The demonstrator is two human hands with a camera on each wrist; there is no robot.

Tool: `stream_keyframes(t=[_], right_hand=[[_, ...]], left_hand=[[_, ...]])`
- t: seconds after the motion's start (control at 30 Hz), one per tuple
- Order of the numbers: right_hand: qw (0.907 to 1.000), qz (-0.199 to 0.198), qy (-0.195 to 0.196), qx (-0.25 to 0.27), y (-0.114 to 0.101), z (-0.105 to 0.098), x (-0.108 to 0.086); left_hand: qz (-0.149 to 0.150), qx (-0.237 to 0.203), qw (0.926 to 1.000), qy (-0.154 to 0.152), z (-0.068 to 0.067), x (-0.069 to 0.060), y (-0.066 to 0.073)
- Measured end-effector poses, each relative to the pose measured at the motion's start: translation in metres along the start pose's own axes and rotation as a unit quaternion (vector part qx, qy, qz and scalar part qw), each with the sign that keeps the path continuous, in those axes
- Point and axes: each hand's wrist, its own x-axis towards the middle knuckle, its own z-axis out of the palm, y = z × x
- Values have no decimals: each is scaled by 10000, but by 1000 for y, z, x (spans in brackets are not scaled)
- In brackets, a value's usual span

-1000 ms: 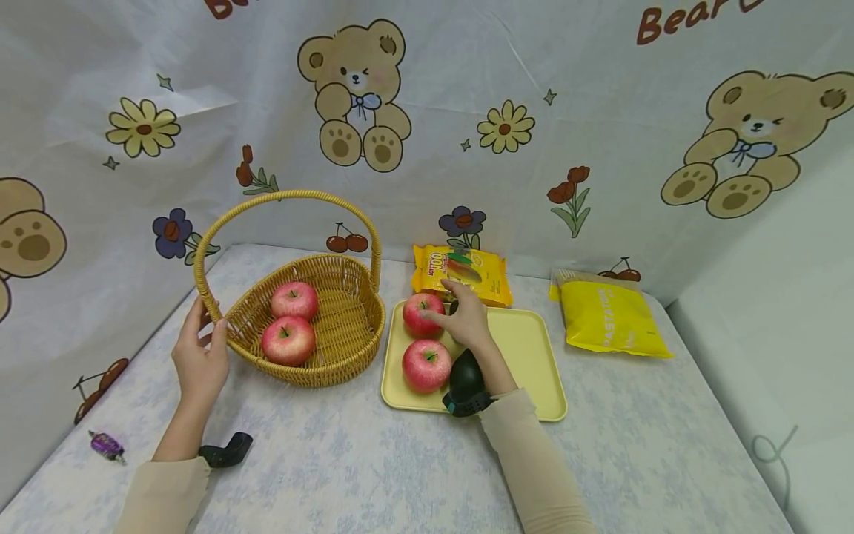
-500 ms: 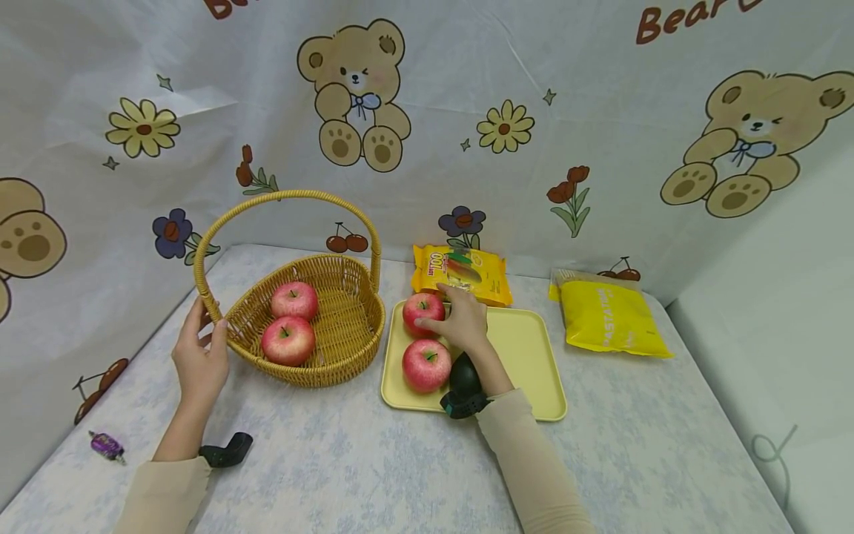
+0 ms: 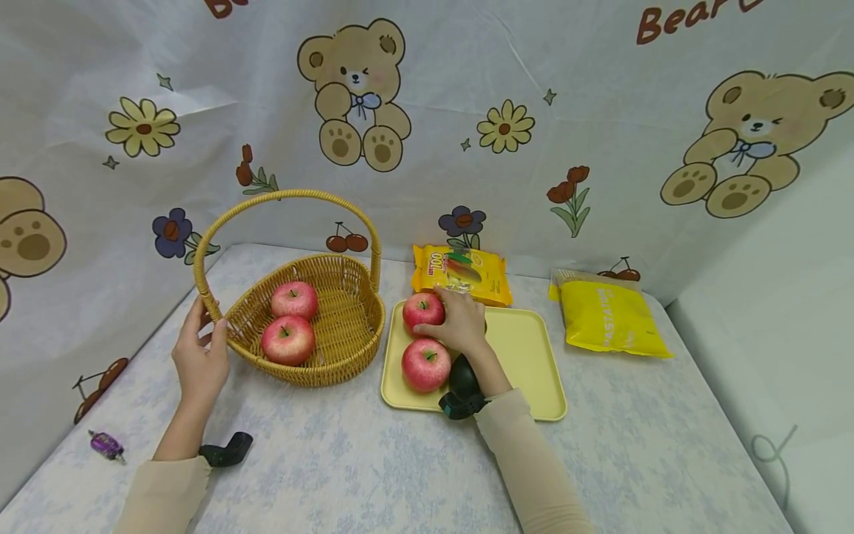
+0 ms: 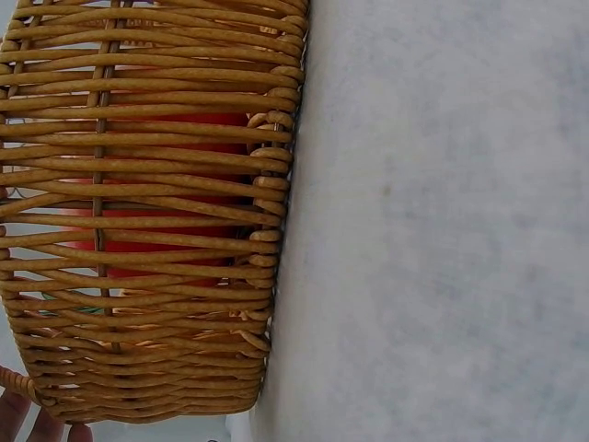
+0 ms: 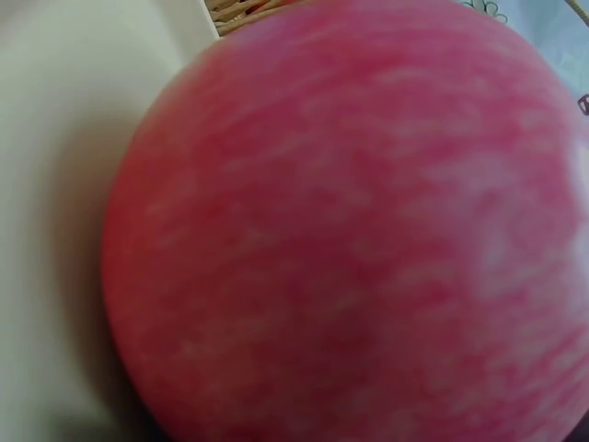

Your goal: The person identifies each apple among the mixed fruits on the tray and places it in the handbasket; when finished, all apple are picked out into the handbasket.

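My left hand (image 3: 200,363) holds the wicker basket (image 3: 343,374) where its arched handle (image 3: 288,194) meets the rim on the left. Two red apples, one behind (image 3: 293,301) and one in front (image 3: 288,341), sit inside the basket. Over the yellow tray (image 3: 523,363), my right hand (image 3: 462,322) grips the back apple (image 3: 420,311), thumb on its near side and fingers on its far side. A nearer apple (image 3: 425,366) rests on the tray below the thumb and fills the right wrist view. Through the weave (image 4: 138,193) in the left wrist view, red apple skin shows.
An orange-yellow snack packet (image 3: 467,271) lies just behind the tray. Right of it is a yellow pasta bag (image 3: 614,315). One purple wrapped candy (image 3: 107,446) lies at the front left. A bear-print sheet (image 3: 427,111) hangs behind the table.
My right hand has moved slightly left and down, and its thumb and fingers have closed in around the back apple. The left hand and the basket stay where they were.
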Motion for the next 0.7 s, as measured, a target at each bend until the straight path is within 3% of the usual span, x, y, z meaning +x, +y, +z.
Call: stream_keyframes(t=[0.7], right_hand=[[10000,-31,69,52,-3,0,-2]], left_hand=[[-77,44,10000,-46,-1,0,1]])
